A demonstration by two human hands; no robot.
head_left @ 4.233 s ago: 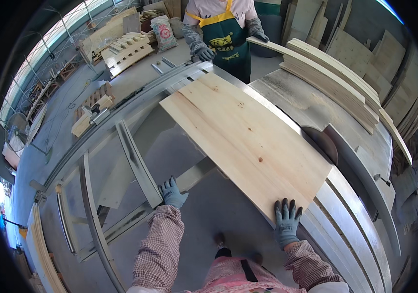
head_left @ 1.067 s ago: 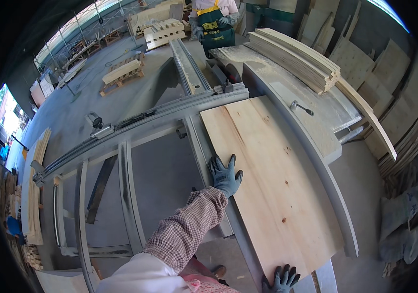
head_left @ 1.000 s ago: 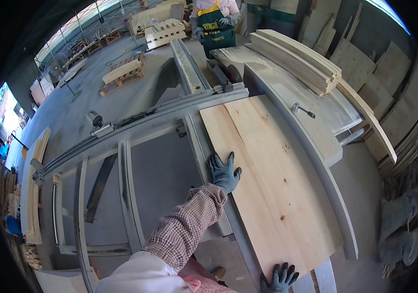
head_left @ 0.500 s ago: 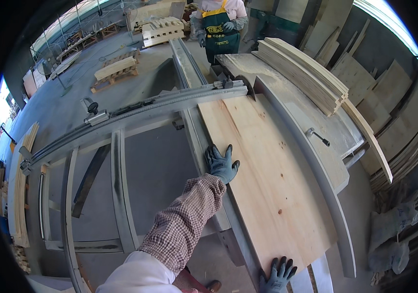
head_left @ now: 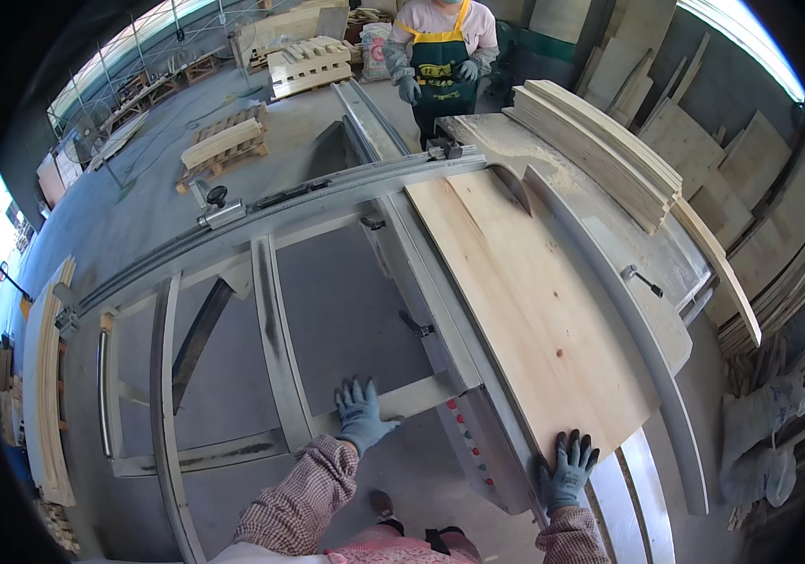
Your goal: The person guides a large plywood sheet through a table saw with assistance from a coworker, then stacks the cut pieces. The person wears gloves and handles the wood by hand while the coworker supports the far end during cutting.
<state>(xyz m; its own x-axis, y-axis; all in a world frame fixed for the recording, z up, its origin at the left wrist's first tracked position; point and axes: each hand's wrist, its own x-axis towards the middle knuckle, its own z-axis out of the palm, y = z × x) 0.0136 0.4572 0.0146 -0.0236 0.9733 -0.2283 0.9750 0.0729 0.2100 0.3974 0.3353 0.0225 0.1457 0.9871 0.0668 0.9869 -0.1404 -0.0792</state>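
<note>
now the right hand [head_left: 567, 470] lies with fingers spread on the wooden panel [head_left: 524, 291], left hand [head_left: 361, 415] fingers splayed on the frame rail [head_left: 421, 395].

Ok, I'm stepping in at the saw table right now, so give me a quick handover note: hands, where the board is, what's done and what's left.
Left hand: gloved, open, resting flat on the grey metal frame rail of the sliding table, off the board.
Right hand: gloved, fingers spread, pressed on the near end of the wooden board.
The board lies flat along the saw table, its far end up at the cross fence. A co-worker in a green apron stands at the far end, hands off the board.
Done: board laid on the table against the fence.
Left: probably pushing it through; no cut is visible yet.
</note>
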